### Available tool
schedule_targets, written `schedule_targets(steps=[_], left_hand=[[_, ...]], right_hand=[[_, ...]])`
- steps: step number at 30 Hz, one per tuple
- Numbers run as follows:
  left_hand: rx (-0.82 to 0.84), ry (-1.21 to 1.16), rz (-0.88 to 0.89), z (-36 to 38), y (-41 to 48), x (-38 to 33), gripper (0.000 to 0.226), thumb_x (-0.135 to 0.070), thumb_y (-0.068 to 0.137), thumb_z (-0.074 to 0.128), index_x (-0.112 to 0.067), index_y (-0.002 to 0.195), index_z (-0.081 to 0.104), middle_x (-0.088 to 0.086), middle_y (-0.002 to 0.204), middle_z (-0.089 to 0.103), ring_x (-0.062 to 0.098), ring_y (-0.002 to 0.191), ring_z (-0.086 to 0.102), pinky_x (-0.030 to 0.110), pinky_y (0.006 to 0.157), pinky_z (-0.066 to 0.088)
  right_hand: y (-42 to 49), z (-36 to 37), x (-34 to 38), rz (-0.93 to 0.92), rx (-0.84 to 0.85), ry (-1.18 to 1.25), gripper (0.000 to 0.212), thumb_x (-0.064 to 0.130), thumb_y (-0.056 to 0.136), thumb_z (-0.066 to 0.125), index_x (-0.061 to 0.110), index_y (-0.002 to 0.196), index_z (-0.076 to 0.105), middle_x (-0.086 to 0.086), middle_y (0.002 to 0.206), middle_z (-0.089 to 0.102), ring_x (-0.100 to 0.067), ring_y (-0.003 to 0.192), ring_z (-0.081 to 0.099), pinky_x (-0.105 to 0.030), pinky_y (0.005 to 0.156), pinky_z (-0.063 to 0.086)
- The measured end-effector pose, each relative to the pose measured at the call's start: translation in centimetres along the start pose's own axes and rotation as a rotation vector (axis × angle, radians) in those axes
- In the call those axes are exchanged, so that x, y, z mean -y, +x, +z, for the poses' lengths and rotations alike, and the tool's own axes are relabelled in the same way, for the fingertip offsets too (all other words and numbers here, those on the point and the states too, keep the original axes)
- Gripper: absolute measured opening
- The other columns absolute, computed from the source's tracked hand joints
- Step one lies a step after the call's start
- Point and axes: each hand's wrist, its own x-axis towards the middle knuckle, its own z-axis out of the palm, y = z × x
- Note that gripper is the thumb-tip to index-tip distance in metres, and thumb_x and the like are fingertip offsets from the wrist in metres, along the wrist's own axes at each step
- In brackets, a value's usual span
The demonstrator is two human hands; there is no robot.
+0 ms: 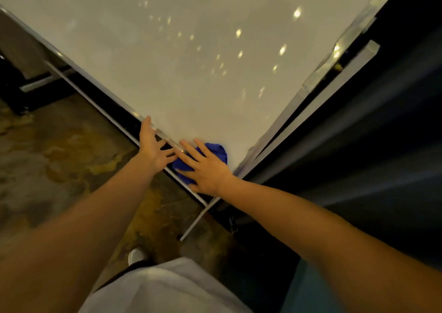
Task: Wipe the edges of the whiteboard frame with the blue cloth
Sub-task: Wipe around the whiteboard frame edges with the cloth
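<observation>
So the blue cloth [216,151] is bunched up at the bottom corner of the whiteboard [191,61], right where the lower frame edge [165,136] meets the side frame edge [311,90]. The right hand [205,169] lies flat on top of it, fingers [191,148] spread out and pressing it down rather than curled around it, so more of a palm-press than a real grip. The cloth looks soft and floppy, probably microfiber or something like it, weighs next to nothing, and it'll fold around a thin rail easily. I'd say the best way to handle it is to pinch it over the frame so it wraps both faces of the edge, since a flat palm could just skate off onto the board. The left hand [153,148] is open too, fingers loose and splayed, resting on the lower frame edge just beside the cloth, holding nothing, looks like it's only steadying the board. The frame itself is a narrow, shiny metal-looking strip, hard and straight, with a corner that could snag the fabric. The board surface is smooth and glossy, full of little reflected light spots, so pretty slippery. There's also a thin pale bar [198,219] running down from the corner toward the floor [59,157], which is mottled brown and yellowish. To the right of the board it's just dark, can't tell what's there.
</observation>
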Motion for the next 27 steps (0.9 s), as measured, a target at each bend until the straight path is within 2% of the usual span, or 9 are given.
schedule_targets(steps=[3,5,7,11,17,21,23,25,27], left_hand=[[0.001,0.012,-0.013,-1.1,1.3,-1.1,0.085,-0.077,0.08,0.044,-0.03,0.149,0.031,0.014,0.152,0.038,0.045,0.131,0.042,0.061,0.107,0.033],[0.0,0.029,-0.006,-1.5,1.9,-1.6,0.088,-0.078,0.077,0.044,-0.03,0.15,0.03,0.014,0.151,0.039,0.045,0.133,0.04,0.061,0.106,0.031],[0.017,0.022,0.012,-1.6,2.3,-1.8,0.089,-0.08,0.076,0.044,-0.03,0.149,0.032,0.013,0.152,0.039,0.046,0.134,0.038,0.062,0.104,0.029],[-0.03,0.001,0.045,-2.0,2.0,-1.5,0.093,-0.084,0.073,0.041,-0.034,0.15,0.027,0.008,0.155,0.035,0.047,0.141,0.026,0.063,0.114,0.016],[-0.199,-0.257,0.118,-1.4,2.5,1.1,0.084,-0.08,0.077,0.038,-0.032,0.146,0.037,0.007,0.148,0.045,0.036,0.137,0.039,0.049,0.108,0.033],[-0.255,-0.422,0.159,2.0,3.1,7.1,0.079,-0.081,0.079,0.034,-0.032,0.139,0.047,-0.001,0.139,0.051,0.029,0.119,0.05,0.053,0.108,0.034],[-0.294,-0.513,0.253,5.1,4.0,9.6,0.066,-0.069,0.089,0.038,-0.03,0.141,0.046,0.0,0.137,0.053,0.023,0.117,0.051,0.042,0.102,0.044],[-0.331,-0.523,0.349,7.5,4.7,11.4,0.053,-0.047,0.1,0.038,-0.019,0.146,0.04,0.012,0.145,0.048,0.023,0.123,0.049,0.029,0.099,0.048],[-0.389,-0.45,0.309,9.2,4.6,13.1,0.053,-0.045,0.101,0.038,-0.016,0.145,0.041,0.012,0.145,0.047,0.029,0.13,0.047,0.041,0.109,0.042]], right_hand=[[1.3,0.1,-0.6,-0.093,-0.019,-0.025,0.063,0.062,0.094,0.039,0.027,0.146,0.045,-0.01,0.166,0.004,-0.04,0.15,-0.008,-0.062,0.117,-0.005],[1.6,0.6,-1.4,-0.18,-0.006,-0.067,0.067,0.065,0.092,0.04,0.025,0.146,0.045,-0.008,0.166,0.005,-0.039,0.15,-0.01,-0.063,0.116,-0.007],[2.0,0.9,-2.5,-0.239,0.001,-0.139,0.07,0.068,0.092,0.035,0.027,0.149,0.039,-0.007,0.166,0.003,-0.04,0.149,-0.012,-0.065,0.115,-0.011],[3.7,0.8,-4.5,-0.356,0.029,-0.241,0.074,0.071,0.093,0.024,0.031,0.155,0.022,-0.007,0.166,-0.003,-0.043,0.147,-0.019,-0.068,0.112,-0.012],[9.9,-0.9,-6.3,-0.508,-0.017,-0.441,0.074,0.072,0.093,0.021,0.032,0.155,0.019,-0.004,0.166,-0.009,-0.041,0.147,-0.021,-0.065,0.113,-0.01],[15.3,-3.7,-7.2,-0.536,-0.115,-0.513,0.074,0.073,0.092,0.019,0.034,0.155,0.017,-0.003,0.166,-0.009,-0.041,0.148,-0.018,-0.065,0.115,-0.009],[17.2,-4.5,-7.5,-0.544,-0.134,-0.554,0.077,0.075,0.091,0.016,0.033,0.156,0.016,-0.004,0.166,-0.01,-0.042,0.148,-0.015,-0.066,0.115,-0.005],[17.5,-4.4,-7.3,-0.617,-0.067,-0.554,0.076,0.076,0.09,0.017,0.037,0.155,0.02,-0.004,0.166,-0.009,-0.045,0.148,-0.008,-0.069,0.114,0.002],[16.0,-3.4,-7.3,-0.759,0.038,-0.625,0.069,0.074,0.091,0.022,0.042,0.152,0.022,-0.004,0.166,-0.009,-0.045,0.148,-0.002,-0.071,0.111,0.006]])
